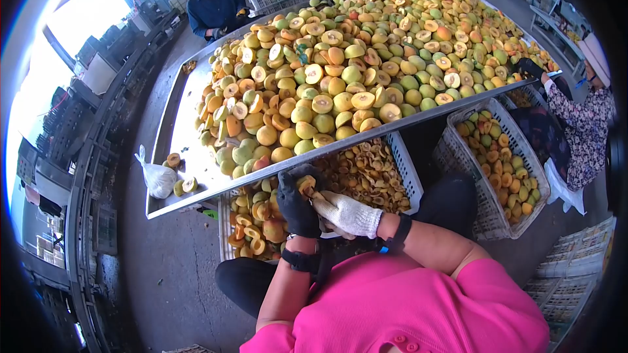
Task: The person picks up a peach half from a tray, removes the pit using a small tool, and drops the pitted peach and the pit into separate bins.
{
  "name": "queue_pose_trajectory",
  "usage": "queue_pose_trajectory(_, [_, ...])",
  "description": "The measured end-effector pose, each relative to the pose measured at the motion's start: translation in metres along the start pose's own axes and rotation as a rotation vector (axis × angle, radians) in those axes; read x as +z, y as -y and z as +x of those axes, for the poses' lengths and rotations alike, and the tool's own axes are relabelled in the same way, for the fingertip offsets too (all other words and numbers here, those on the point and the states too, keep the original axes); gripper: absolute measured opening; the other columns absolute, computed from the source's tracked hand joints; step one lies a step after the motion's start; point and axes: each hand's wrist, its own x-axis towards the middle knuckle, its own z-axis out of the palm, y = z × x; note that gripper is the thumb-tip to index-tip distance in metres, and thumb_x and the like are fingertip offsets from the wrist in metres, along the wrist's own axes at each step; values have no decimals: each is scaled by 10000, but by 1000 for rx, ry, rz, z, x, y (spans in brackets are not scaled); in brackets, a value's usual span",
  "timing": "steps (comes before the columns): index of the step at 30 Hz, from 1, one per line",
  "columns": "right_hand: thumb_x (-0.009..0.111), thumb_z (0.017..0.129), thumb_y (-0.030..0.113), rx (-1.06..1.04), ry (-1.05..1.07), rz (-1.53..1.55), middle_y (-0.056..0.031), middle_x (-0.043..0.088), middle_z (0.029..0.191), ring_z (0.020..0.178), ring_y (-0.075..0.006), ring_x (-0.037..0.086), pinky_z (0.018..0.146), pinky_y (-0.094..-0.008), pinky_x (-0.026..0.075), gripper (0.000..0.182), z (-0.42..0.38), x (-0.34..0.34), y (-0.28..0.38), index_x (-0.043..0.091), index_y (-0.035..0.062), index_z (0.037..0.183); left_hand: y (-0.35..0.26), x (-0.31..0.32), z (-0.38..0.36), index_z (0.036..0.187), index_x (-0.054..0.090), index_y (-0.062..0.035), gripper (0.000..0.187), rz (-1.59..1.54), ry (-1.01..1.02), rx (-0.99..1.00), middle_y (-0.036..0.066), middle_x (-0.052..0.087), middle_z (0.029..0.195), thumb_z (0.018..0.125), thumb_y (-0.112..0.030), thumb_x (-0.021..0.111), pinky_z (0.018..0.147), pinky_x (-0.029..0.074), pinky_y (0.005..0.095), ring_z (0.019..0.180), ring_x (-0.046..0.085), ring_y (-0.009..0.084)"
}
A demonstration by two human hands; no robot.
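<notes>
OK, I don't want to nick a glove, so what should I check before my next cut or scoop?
1. Fruit piece secured in the left hand: ok, it sits at the black-gloved fingers.
2. Right hand covered: ok, white knitted glove on.
3. Tool grip and edge direction: cannot tell, the right glove hides whatever it may hold.
4. Hands apart: not ok, the gloves meet right at the fruit piece.
5. Co-workers' hands away from yours: ok, those in view are at the table's far side and right end.
</notes>
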Motion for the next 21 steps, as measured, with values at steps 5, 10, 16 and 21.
queue_pose_trajectory(5, [443, 1053, 491, 605, 244, 553, 1, 409, 546, 356, -117, 331, 329, -287, 264, 404, -4, -16, 33, 525, 117, 924, 26, -5, 5, 1036, 678, -25, 410, -935, -26, -759, 56, 704, 891, 1079, -364, 450, 772, 520, 270, 832, 659, 138])
queue_pose_trajectory(10, [423, 1050, 539, 631, 308, 596, 57, 397, 636, 396, -40, 293, 337, -217, 244, 418, -7, -17, 33, 514, 143, 951, -8, -17, 14, 931, 725, -13, 477, -484, 287, -577, 78, 733, 938, 1080, -372, 449, 792, 521, 278, 821, 661, 140])
queue_pose_trajectory(16, [410, 1049, 539, 704, 496, 1147, 66, 391, 645, 389, -3, 290, 308, -171, 241, 417, -7, -10, 14, 521, 140, 995, 16, -23, 6, 1011, 686, -6, 503, -959, 315, -663, 100, 729, 959, 1071, -436, 432, 792, 539, 319, 831, 671, 190])
queue_pose_trajectory(21, [424, 1047, 524, 686, 578, 1380, 57, 411, 635, 376, -1, 293, 302, -177, 258, 429, -1, -10, 4, 527, 107, 1052, 23, -18, 8, 1057, 630, -34, 443, -1580, 198, -900, 101, 703, 982, 1062, -430, 429, 845, 545, 377, 881, 671, 247])
